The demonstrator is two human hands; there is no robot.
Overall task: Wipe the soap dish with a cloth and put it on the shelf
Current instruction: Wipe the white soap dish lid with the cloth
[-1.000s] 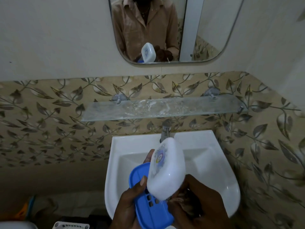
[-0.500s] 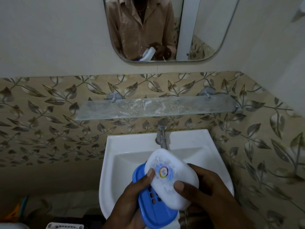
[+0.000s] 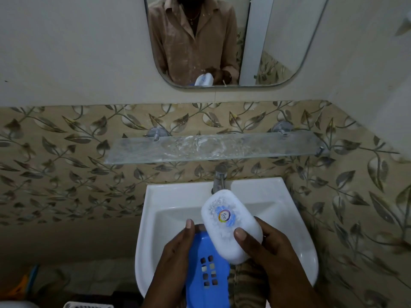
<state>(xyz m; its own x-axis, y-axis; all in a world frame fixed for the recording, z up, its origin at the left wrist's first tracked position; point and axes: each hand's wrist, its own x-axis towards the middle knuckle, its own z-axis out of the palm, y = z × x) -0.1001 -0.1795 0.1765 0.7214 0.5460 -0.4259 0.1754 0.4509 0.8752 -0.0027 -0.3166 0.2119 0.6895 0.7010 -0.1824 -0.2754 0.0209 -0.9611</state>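
Over glossy basin (image 3: 295, 221), hands grip rounded white lid (image 3: 231, 227), slotted blue tray (image 3: 209, 276).

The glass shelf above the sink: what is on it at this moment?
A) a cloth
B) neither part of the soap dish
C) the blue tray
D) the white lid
B: the glass shelf carries no part of the dish; the right hand holds the white lid and the left hand the blue tray, over the sink.

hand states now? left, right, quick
Left hand: grips the blue soap dish base.
Right hand: grips the white lid, thumb on top.
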